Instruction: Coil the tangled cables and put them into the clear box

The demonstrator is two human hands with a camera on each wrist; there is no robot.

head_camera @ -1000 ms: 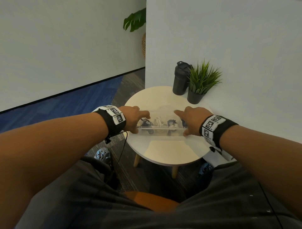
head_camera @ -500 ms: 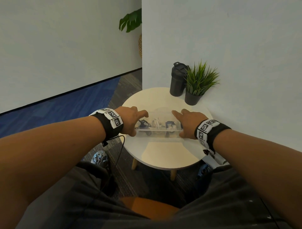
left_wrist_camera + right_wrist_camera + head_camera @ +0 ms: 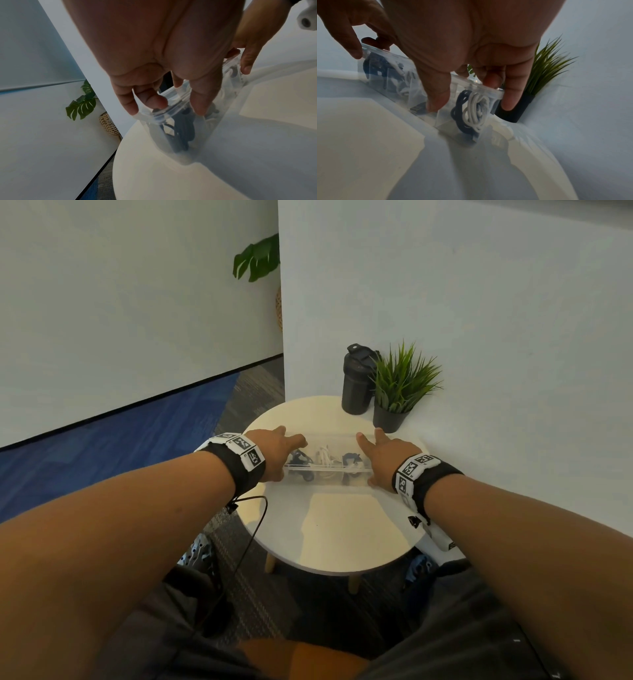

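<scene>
Both hands: left hand (image 3: 278,451) and right hand (image 3: 388,458) grip clear box (image 3: 327,474), fingers (image 3: 511,97) curled over its rim
Cables (image 3: 476,109): coiled inside
Worktop (image 3: 342,529): under box

Clear glossy plastic box (image 3: 329,474), smooth matt pale table (image 3: 342,535), matt black bottle (image 3: 356,385), possibly plastic, rubbery-looking cables (image 3: 476,108)

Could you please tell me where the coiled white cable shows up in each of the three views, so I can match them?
Head: the white cable lies mid-frame, inside the clear box between both hands.
Left wrist: not clearly visible; only dark cables show through the box.
Right wrist: white cable at centre, behind the box's end wall.
Shared landmark: the round table.
</scene>
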